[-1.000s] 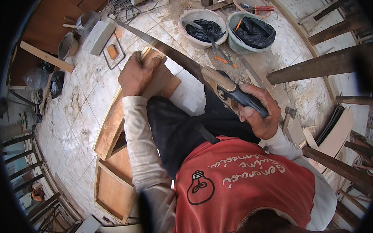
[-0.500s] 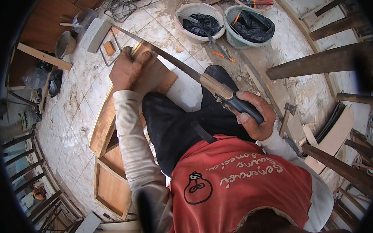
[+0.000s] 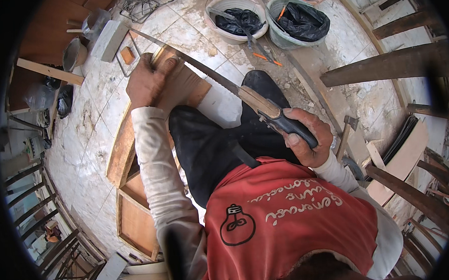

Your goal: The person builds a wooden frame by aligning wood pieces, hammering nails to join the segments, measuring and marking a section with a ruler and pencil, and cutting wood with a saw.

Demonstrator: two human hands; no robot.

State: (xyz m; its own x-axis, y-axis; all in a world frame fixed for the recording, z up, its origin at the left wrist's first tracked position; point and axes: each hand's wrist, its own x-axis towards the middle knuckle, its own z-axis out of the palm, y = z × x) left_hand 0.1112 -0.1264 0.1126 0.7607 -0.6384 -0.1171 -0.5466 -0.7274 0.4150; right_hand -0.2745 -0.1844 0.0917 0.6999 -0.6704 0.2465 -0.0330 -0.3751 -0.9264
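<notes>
My right hand [image 3: 309, 136] is closed round the dark handle of a handsaw [image 3: 269, 108] that has a wooden section ahead of the grip. Its long toothed blade slants up to the left and crosses the far end of a wooden workpiece [image 3: 184, 86]. My left hand [image 3: 148, 81] is clamped on that end from the left, with the thumb on top, close to the blade. The workpiece lies by my left knee and joins a curved wooden frame [image 3: 120, 149]. How deep the teeth sit in the wood cannot be made out.
Two buckets [image 3: 211, 8] with black plastic stand ahead. A pale block [image 3: 111, 41] and a small orange-brown block [image 3: 127, 55] lie beyond my left hand. At the right are a hammer [image 3: 347, 132], boards and dark wooden bars [image 3: 386, 69]. A panelled wooden piece [image 3: 137, 219] rests at lower left.
The whole view has shifted slightly, so the buckets appear higher. Both hands keep their grips, and the saw stays across the wood at nearly the same angle.
</notes>
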